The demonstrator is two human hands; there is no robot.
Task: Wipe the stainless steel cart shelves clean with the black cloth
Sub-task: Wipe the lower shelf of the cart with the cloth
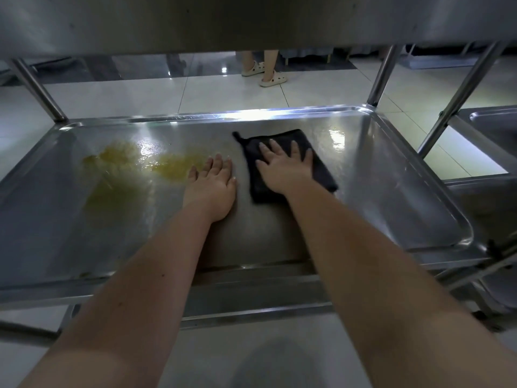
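Cloth first: where is it on the shelf?

The black cloth [253,155] lies flat on the middle shelf [377,191], a little right of centre and toward the far side. My right hand [282,169] is on top of it, palm down, fingers straight and spread. I do not grip it. I press, so that the whole face of the cloth meets the steel.

And the other hand?

My left hand [212,189] rests flat on bare steel just left of the cloth, fingers straight, holding nothing. I think it carries my weight, because I reach in under the upper shelf [251,21]. The two hands are apart.

Why does the cloth sit on that side?

The yellow spill [120,156] is on the left. Its right edge comes just beside my left fingers; whether it touches them I cannot tell. In my judgement the next stroke must push the cloth left into the spill. My left hand stands in that path, so it should move away first.
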